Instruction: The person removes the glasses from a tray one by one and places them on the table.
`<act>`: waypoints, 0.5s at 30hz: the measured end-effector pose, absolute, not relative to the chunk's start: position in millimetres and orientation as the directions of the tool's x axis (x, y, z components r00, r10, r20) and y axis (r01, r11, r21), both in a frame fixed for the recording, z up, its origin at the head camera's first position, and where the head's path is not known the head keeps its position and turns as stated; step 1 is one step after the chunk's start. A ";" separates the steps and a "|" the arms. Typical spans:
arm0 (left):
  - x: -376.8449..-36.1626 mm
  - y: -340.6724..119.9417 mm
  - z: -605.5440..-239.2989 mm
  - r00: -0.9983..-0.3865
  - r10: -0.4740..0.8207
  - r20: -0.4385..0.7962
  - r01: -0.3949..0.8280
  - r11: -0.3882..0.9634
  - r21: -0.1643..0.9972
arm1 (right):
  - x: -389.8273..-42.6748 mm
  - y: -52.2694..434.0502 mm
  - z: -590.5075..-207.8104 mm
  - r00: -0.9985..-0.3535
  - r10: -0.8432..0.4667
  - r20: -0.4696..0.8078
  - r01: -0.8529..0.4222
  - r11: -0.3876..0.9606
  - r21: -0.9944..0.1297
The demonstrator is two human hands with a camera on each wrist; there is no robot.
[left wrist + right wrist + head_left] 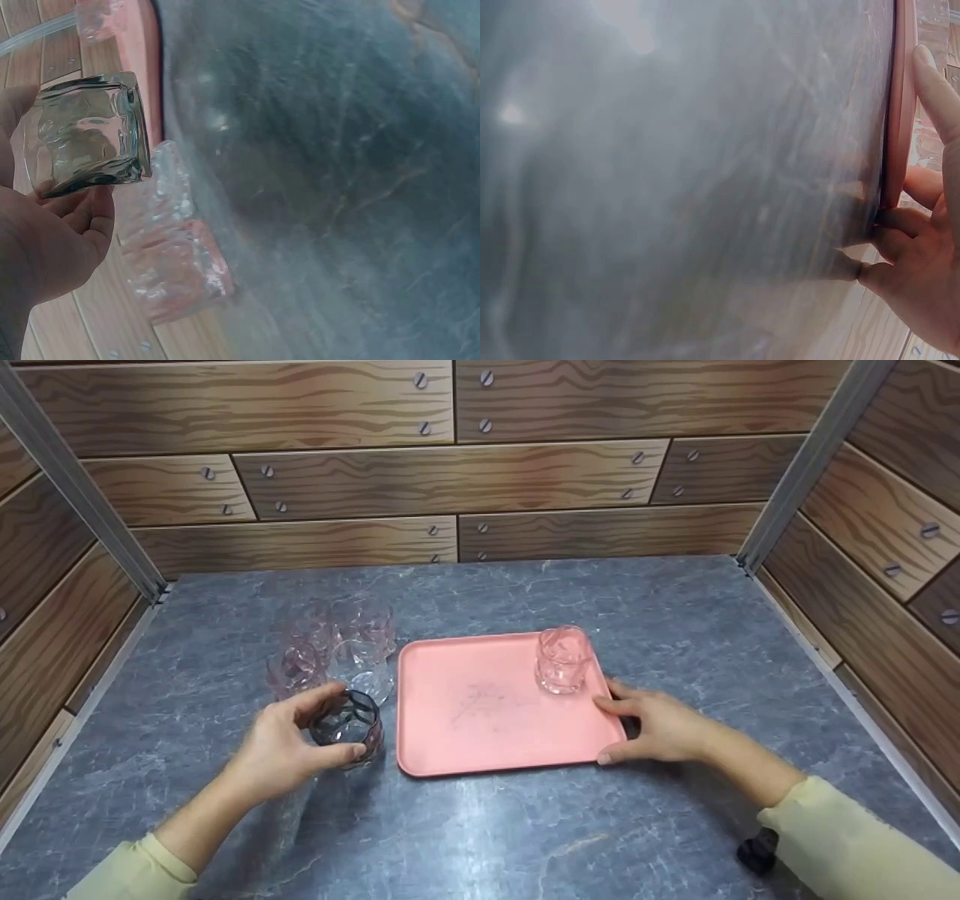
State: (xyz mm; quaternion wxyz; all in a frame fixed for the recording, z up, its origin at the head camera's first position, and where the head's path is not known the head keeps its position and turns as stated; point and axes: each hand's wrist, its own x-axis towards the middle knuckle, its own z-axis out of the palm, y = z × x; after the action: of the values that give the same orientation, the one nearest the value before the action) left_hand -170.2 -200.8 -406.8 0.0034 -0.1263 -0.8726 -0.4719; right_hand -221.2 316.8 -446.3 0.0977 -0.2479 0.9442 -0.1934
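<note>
A smoky dark-grey glass (369, 724) is held upright by my left hand (274, 750), thumb on the near side and fingers round the far side. In the left wrist view the same glass (90, 135) shows its thick base; it seems to hang a little above the table. Left of a pink tray (442, 697), my left hand is close to a clear glass (360, 660). The right hand (664, 727) grips the tray's right edge near the front corner. A pinkish clear glass (562, 664) stands in the tray's far right corner.
Several pink-tinted glasses, one of them a near-left glass (294, 667), cluster behind my left hand. A small black object (757, 853) lies by the right sleeve. Wood-patterned walls (450, 472) enclose the grey marbled table (480, 840) at the back and sides.
</note>
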 end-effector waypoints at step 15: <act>-179.1 -199.8 -426.8 -0.975 0.194 0.111 0.198 0.521 0.830 | -221.7 318.8 -447.1 -0.860 -0.500 -0.100 -0.418 0.804 -0.422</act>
State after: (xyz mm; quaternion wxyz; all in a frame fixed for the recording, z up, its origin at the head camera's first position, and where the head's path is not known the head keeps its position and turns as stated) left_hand -179.1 -199.8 -426.8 0.0022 -0.1125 -0.8720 -0.4763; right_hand -221.7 318.8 -447.1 0.1035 -0.2432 0.9442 -0.1968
